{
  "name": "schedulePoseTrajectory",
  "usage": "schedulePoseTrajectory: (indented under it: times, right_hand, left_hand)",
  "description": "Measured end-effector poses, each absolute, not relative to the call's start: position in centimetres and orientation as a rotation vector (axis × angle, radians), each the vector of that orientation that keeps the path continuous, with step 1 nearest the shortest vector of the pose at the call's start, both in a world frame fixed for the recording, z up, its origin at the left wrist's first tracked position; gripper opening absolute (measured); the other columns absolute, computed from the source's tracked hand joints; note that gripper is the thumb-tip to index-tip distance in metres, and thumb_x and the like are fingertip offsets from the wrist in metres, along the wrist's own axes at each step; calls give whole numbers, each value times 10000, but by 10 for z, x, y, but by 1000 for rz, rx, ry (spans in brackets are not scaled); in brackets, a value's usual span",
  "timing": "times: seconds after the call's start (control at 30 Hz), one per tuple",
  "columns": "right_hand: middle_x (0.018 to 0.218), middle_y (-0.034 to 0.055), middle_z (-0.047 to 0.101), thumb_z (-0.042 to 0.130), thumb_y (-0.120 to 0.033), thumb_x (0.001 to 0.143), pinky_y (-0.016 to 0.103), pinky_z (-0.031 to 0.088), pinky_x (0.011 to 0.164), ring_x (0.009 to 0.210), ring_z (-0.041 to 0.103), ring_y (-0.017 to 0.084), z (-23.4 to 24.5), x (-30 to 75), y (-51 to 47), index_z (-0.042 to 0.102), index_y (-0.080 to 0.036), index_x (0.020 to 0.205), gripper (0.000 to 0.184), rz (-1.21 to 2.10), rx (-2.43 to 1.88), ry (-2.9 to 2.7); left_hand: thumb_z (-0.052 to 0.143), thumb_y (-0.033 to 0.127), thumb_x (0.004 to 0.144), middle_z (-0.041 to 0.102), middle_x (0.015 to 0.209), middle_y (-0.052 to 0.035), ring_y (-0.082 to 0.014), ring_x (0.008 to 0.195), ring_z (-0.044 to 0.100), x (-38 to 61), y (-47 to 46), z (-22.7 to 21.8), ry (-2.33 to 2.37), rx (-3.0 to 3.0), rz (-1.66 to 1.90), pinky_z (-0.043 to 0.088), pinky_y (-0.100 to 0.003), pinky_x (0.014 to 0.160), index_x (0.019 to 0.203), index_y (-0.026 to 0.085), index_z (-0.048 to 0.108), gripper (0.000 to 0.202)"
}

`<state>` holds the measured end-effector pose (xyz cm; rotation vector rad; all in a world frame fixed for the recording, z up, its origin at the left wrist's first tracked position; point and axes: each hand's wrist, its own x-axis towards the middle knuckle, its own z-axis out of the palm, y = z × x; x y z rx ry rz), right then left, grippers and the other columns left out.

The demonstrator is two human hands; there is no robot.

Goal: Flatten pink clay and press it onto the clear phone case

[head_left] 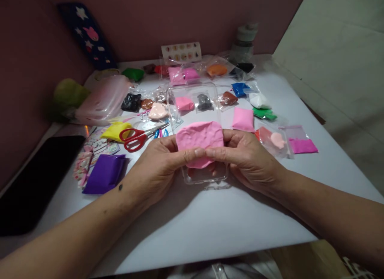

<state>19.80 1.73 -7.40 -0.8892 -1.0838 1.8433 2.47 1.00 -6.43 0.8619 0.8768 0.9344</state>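
A flattened slab of pink clay [199, 137] is held over the near end of a clear plastic phone case [196, 111] on the white table [210, 223]. My left hand [159, 163] pinches its left edge, thumb lying across the front. My right hand [244, 157] grips its right edge, thumb meeting the left one at the clay's lower rim. Both hands are closed on the clay. Inside the case's far end lie a small pink clay bag [184, 104] and a dark grey one [205, 102].
Several bagged clay pieces in many colours are spread over the far table. Red-handled scissors [135, 138] and a yellow bag [115, 131] lie at left, a purple packet [105, 173] nearer. A black phone [33, 183] is at the left edge. A wall stands behind.
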Motion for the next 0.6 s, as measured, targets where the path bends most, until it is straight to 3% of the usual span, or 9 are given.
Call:
schedulePoseTrajectory:
  times: [0.2, 0.37, 0.47, 0.6]
  right_hand:
    - [651, 5, 597, 722, -214, 809, 230, 442, 559, 572, 551, 110, -73, 199, 18, 641, -141, 756, 121, 1859, -836, -1019]
    - [583, -5, 571, 651, -238, 877, 223, 405, 544, 544, 523, 103, -75, 201, 21, 576, -156, 650, 253, 1837, -784, -1003]
    - [601, -4, 570, 663, -305, 884, 222, 402, 534, 551, 521, 105, -76, 201, 21, 578, -155, 640, 299, 1819, -773, -1009]
    - [686, 2, 602, 739, -298, 826, 221, 428, 573, 598, 533, 103, -77, 199, 19, 628, -143, 729, 214, 1843, -817, -1031]
  left_hand:
    - [807, 141, 734, 772, 817, -33, -136, 719, 701, 25, 8, -64, 894, 799, 965, 572, -211, 740, 947, 182, 792, 218]
    - [815, 173, 737, 772, 844, -36, -132, 746, 694, 24, 8, -66, 903, 806, 963, 556, -194, 726, 936, 179, 784, 202]
    - [818, 194, 739, 759, 814, -30, -116, 701, 667, 24, 8, -67, 926, 824, 958, 532, -186, 692, 891, 171, 777, 160]
    - [822, 213, 730, 754, 840, -37, -148, 729, 668, 23, 7, -67, 950, 846, 917, 539, -249, 736, 935, 181, 773, 213]
